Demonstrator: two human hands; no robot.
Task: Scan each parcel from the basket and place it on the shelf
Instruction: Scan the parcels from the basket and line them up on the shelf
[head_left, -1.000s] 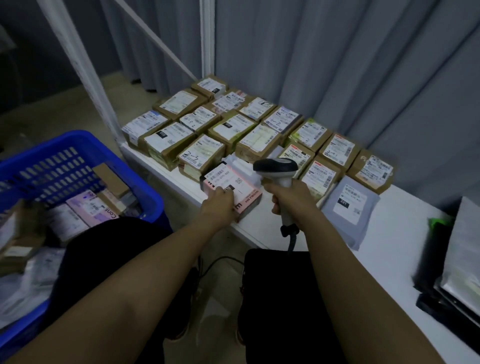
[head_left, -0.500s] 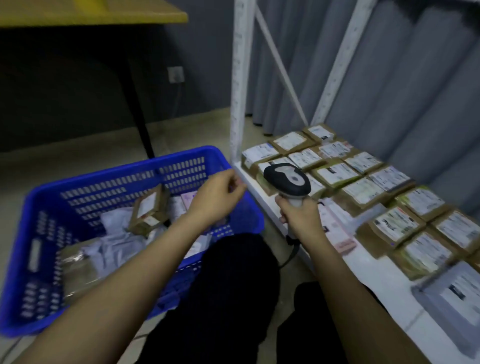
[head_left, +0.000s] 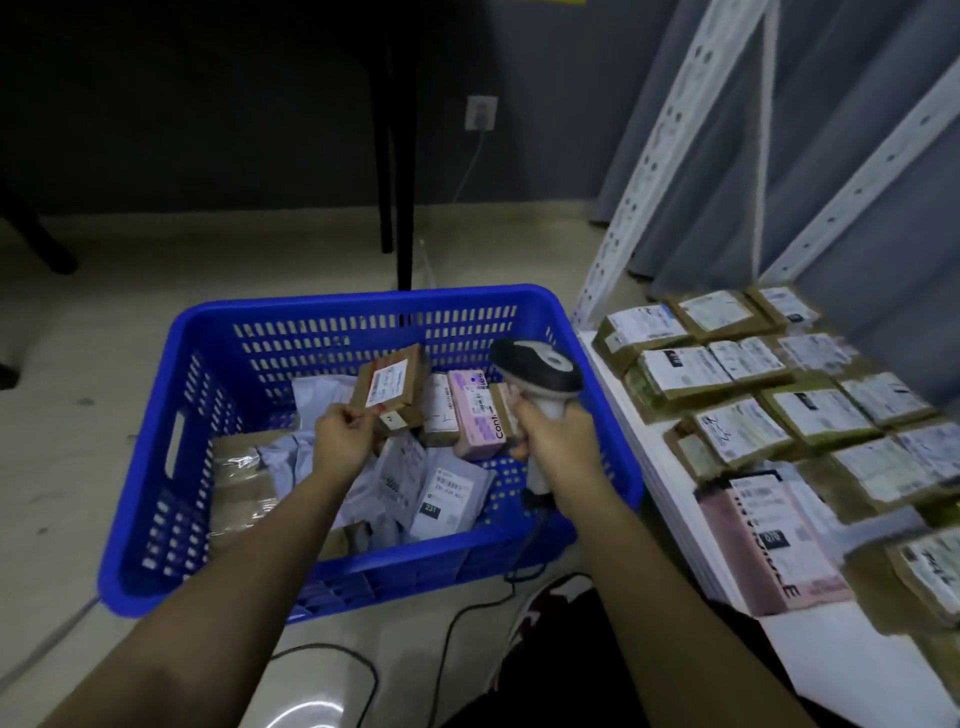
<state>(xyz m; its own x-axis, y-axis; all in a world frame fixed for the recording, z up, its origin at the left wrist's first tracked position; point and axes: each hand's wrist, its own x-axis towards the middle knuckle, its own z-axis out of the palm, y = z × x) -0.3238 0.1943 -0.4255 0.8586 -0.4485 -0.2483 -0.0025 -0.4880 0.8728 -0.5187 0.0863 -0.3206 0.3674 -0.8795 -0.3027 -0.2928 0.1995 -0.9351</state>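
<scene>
A perforated blue plastic basket (head_left: 208, 332) holds brown cardboard parcels (head_left: 389, 387) with white paper labels; a glossy plastic scanner (head_left: 540, 369), painted white metal shelf (head_left: 670, 467) and grey cloth curtain (head_left: 852, 218) stand nearby.

I read "231" on the white mailer (head_left: 448, 498) in the basket (head_left: 156, 545). The pink box (head_left: 475, 413) beside it showed "Cont". Other labels were too blurred.

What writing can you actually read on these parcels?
"231": white mailer in the basket.
"Cont": pink box in the basket.
"070": pink parcel on the shelf.
Everything else, including the shelf's carton labels, is too blurred to read.
</scene>
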